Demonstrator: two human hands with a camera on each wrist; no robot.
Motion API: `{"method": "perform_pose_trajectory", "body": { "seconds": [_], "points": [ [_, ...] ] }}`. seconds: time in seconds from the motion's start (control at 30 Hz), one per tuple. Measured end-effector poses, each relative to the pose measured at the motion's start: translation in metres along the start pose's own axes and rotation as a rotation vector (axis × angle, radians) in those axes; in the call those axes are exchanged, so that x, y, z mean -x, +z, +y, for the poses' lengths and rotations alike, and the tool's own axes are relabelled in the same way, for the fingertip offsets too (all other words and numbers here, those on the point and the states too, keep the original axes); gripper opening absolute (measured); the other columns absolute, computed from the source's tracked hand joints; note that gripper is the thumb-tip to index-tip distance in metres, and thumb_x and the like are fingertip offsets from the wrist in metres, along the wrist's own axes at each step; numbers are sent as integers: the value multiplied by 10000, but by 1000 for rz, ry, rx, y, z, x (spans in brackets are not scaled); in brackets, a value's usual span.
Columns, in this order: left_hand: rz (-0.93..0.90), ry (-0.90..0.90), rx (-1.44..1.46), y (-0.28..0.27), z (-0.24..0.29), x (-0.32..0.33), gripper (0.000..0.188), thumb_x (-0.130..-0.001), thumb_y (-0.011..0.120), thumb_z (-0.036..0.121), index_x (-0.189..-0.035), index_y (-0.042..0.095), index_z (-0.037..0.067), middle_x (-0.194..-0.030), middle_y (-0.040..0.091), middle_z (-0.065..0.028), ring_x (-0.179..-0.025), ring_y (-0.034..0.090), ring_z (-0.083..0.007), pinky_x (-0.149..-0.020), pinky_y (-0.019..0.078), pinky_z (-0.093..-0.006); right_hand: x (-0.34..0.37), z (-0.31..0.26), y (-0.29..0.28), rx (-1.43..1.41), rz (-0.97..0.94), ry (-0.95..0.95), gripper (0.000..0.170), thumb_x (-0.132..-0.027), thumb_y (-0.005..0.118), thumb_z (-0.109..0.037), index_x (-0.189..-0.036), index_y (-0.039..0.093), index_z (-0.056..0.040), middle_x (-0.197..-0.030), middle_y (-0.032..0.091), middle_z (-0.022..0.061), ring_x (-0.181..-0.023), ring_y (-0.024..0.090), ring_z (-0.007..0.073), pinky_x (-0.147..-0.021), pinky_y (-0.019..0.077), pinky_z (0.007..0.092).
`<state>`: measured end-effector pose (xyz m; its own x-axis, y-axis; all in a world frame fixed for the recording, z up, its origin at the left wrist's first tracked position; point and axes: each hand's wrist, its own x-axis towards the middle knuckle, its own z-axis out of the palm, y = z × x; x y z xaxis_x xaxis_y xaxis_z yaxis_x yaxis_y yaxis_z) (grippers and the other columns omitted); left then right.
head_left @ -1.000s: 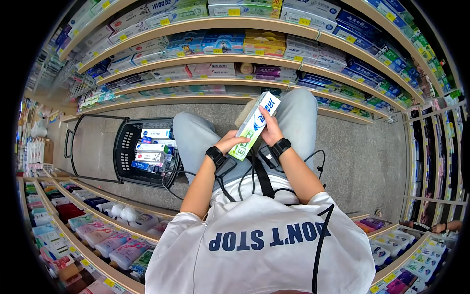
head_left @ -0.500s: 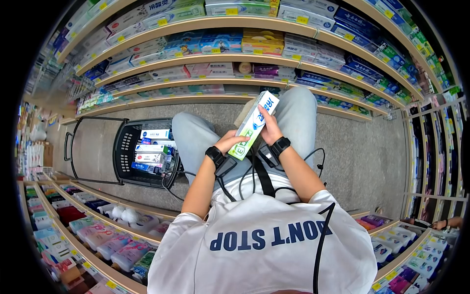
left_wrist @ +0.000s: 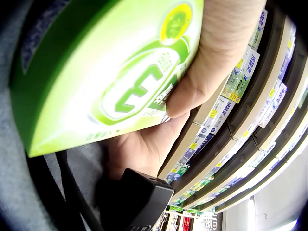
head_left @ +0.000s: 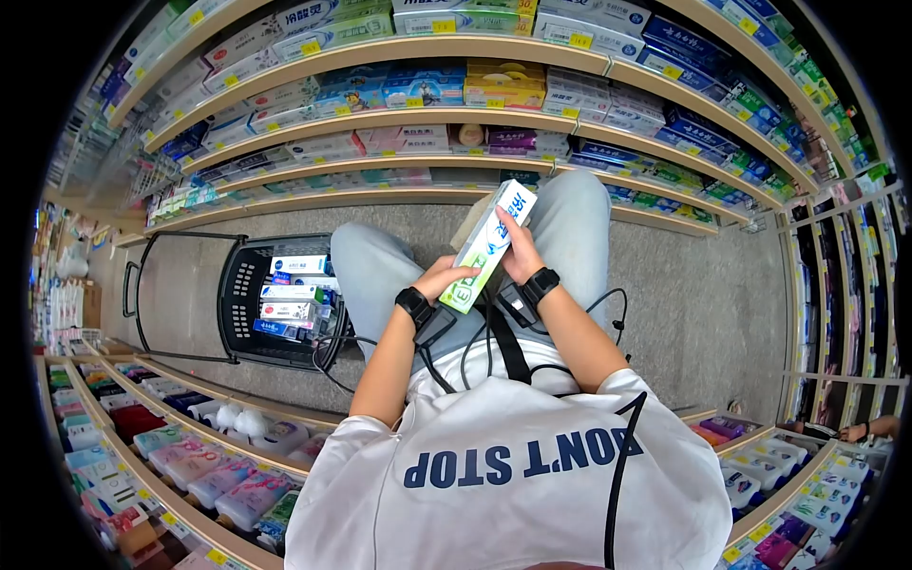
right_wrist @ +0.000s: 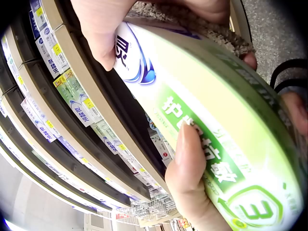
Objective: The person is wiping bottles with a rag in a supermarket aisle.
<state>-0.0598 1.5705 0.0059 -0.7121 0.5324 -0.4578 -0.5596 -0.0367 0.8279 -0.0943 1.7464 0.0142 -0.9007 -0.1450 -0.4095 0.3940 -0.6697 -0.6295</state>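
Note:
A long white-and-green toothpaste box [head_left: 488, 249] is held at a slant above the lap. My left hand [head_left: 445, 277] grips its green lower end, the thumb lying across the printed face. Higher up, my right hand [head_left: 520, 249] holds the side of the white half, its thumb on the blue lettering. In the left wrist view the green end of the box [left_wrist: 115, 86] fills much of the picture, with the left thumb at its edge. The right wrist view has both thumbs on the box [right_wrist: 207, 110]; most fingers are hidden behind it.
A dark shopping basket [head_left: 228, 304] with several toothpaste boxes stands on the floor beside the left knee. Shelves [head_left: 380, 119] of boxed toothpaste curve across the front. Bottles [head_left: 218, 475] line shelves behind on the left. Cables [head_left: 617, 313] hang around the lap.
Both hands and the toothpaste box have shifted very slightly left in the head view, along with the surroundings. The grip on the box looks the same.

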Motion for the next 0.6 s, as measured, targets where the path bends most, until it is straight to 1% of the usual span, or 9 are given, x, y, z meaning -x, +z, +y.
{"method": "perform_pose_trajectory", "body": {
  "seconds": [0.13,0.23,0.27,0.37,0.47,0.5,0.53,0.57,0.6],
  "points": [
    [65,87,-53,0,2,0,373,-772,661,175,-1081,546,3,-938,612,-50,-819,582,-110,-717,465,-241,4,-6,9,98,-8,-55,389,-815,644,-289,-1083,514,-39,-962,588,33,-874,572,133,-772,460,285],
    [136,236,-198,2,0,-1,469,-710,708,118,-1116,513,-10,-1000,598,-64,-906,554,-129,-793,445,-261,9,-8,13,174,-48,-117,393,-833,621,-296,-1105,498,-40,-1009,574,38,-915,558,134,-786,453,292],
    [159,286,-247,2,0,-1,504,-690,724,98,-1128,501,-14,-1021,593,-69,-936,544,-135,-818,438,-267,9,-10,12,158,-66,-113,387,-845,606,-295,-1117,491,-44,-1039,562,46,-952,541,140,-796,442,308],
    [123,323,-345,3,5,2,550,-689,723,100,-1160,469,-24,-1078,571,-88,-967,533,-145,-828,433,-268,9,-13,10,172,-109,-120,402,-838,613,-301,-1118,488,-41,-1046,558,51,-965,531,144,-799,433,321],
    [90,273,-292,5,9,4,625,-658,758,146,-1175,454,-31,-1078,566,-94,-978,531,-154,-849,417,-270,10,-15,9,170,-53,-109,399,-820,626,-272,-1114,492,-40,-1041,559,52,-970,527,157,-814,419,338],
    [89,275,-244,4,9,4,614,-672,751,161,-1174,455,-31,-1073,568,-95,-982,529,-156,-851,415,-269,10,-17,8,161,-34,-104,396,-815,629,-267,-1111,495,-40,-1041,560,52,-971,526,161,-818,417,341],
    [89,276,-196,4,8,4,604,-685,745,175,-1173,456,-32,-1068,569,-95,-986,527,-158,-852,413,-268,5,-15,4,77,-46,-116,381,-808,630,-260,-1098,513,-42,-1046,562,58,-996,520,169,-853,403,357],
    [89,275,-148,3,6,5,594,-699,738,190,-1173,458,-32,-1063,571,-96,-991,525,-160,-853,411,-266,1,-15,1,42,-71,-130,409,-809,622,-292,-1117,501,-52,-1071,555,55,-1022,510,177,-880,389,371],
    [83,289,-117,2,5,5,577,-718,721,198,-1177,457,-31,-1061,572,-95,-972,539,-160,-824,426,-263,-2,-16,-3,6,-97,-142,437,-811,614,-324,-1137,488,-63,-1097,547,52,-1048,500,185,-908,375,386]
  ]
}}
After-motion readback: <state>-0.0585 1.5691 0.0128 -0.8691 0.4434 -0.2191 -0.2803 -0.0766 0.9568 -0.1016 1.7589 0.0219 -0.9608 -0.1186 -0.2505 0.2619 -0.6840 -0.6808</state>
